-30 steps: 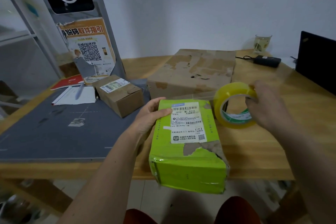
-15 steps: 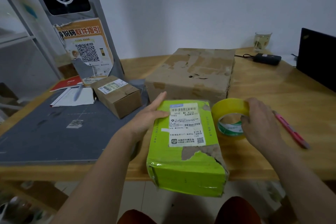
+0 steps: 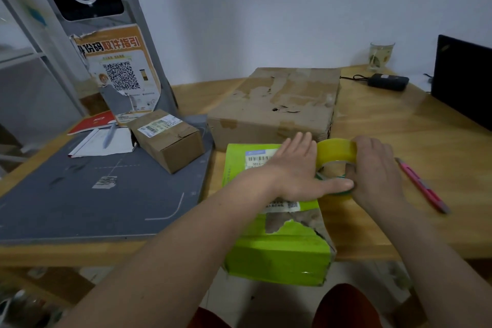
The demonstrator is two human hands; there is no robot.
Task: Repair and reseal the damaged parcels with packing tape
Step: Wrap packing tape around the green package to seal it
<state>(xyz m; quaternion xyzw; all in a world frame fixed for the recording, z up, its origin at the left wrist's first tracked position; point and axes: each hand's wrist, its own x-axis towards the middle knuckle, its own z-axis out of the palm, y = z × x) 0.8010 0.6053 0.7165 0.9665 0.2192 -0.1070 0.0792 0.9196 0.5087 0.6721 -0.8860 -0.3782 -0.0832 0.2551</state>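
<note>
My left hand [image 3: 295,176] lay flat across the green parcel [image 3: 277,245], fingers straight and together over its white label [image 3: 257,160], thumb stretched out to the right until its tip touched the tape roll [image 3: 336,152]. It gripped nothing; it only pressed down. My right hand [image 3: 375,170] had the roll, fingers curled over its outer rim and one hooked into the core. The roll stood on edge on the table [image 3: 426,141], just beside the parcel's right side.

The parcel lay lengthwise toward me, its near end hanging past the table edge. A ragged tear showed below the label and ran down the near right corner, bare cardboard under the green wrap.

Behind it sat a big brown box [image 3: 274,104], scuffed and punctured on top. A small box [image 3: 167,138] stood to the left on the grey mat [image 3: 80,194]. A pink pen [image 3: 423,186] lay on the table right of my right hand.
</note>
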